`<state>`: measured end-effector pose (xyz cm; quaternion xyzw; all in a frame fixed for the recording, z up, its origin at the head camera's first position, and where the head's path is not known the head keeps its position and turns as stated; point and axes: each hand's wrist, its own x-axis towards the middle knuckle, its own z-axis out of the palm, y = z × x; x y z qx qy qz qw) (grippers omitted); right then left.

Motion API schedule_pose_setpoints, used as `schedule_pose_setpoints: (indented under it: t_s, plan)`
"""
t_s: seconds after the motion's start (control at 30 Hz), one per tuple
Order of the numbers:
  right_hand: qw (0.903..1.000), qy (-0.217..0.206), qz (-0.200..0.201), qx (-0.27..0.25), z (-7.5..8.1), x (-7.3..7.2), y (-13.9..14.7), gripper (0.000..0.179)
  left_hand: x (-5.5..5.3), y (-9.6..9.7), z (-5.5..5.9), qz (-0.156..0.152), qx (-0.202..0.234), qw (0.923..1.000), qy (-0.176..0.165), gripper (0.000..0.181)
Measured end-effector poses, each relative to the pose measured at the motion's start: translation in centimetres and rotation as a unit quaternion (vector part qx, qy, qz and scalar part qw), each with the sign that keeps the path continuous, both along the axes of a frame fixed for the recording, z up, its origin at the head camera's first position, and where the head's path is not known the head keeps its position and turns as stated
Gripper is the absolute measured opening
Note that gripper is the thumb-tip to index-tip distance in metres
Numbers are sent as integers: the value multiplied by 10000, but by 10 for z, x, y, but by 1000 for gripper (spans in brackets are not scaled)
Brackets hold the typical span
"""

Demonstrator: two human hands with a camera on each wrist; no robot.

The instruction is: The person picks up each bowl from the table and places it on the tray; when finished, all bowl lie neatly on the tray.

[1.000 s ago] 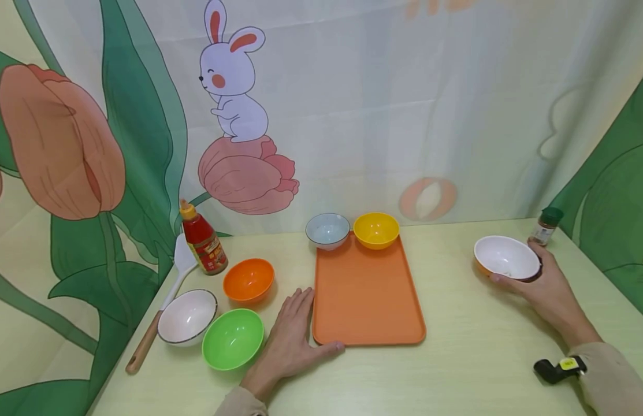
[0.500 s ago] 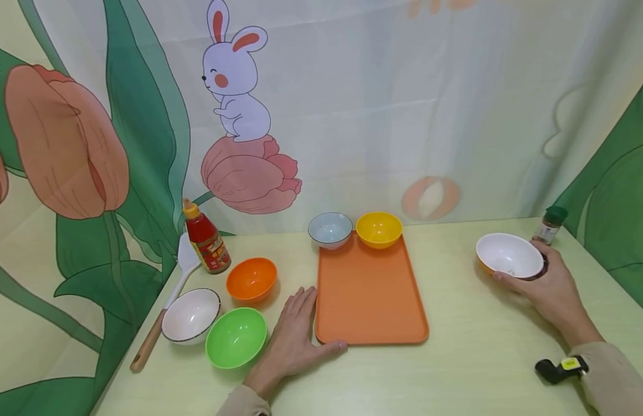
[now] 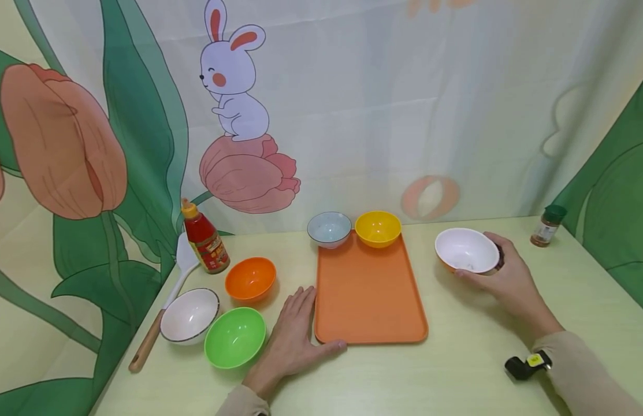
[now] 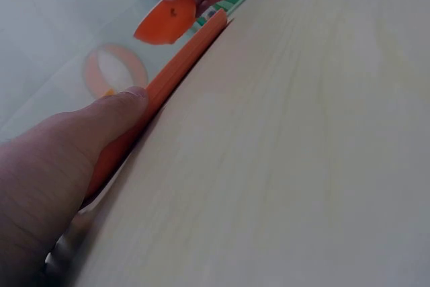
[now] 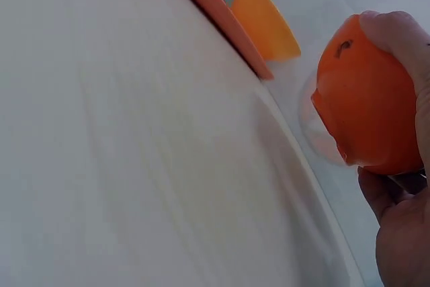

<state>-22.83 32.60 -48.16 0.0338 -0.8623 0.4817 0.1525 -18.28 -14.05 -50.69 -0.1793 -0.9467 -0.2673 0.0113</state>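
My right hand [image 3: 500,277] grips a bowl [image 3: 467,250] by its right side, thumb at the near rim. White inside and orange outside, the bowl [image 5: 369,99] hangs above the table, right of the orange tray [image 3: 370,294]. My left hand [image 3: 295,338] lies with straight fingers along the tray's left edge, its thumb at the near left corner. In the left wrist view that thumb [image 4: 127,107] touches the tray's rim. At the tray's far end sit a light blue bowl [image 3: 329,230] and a yellow bowl [image 3: 378,229], side by side.
Left of my left hand stand a green bowl [image 3: 235,338], an orange bowl [image 3: 251,279] and a white bowl [image 3: 190,316]. Behind them are a red sauce bottle [image 3: 207,240] and a spatula [image 3: 167,300]. A spice jar [image 3: 547,226] stands at the far right.
My right hand has carried the white-and-orange bowl leftward, toward the tray and away from the spice jar. The left hand has stayed at the tray's edge.
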Motion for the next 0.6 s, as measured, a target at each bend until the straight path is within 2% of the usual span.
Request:
schedule_pose_setpoints:
  t_s: [0.3, 0.6]
  plan:
    - [9984, -105, 542, -104, 8, -13, -47, 111, 0, -1, -1, -23, -6, 10000, 27, 132]
    - [9959, -375, 824, -87, 9, -20, -85, 115, -1, -1, 0, -58, -44, 10000, 47, 132]
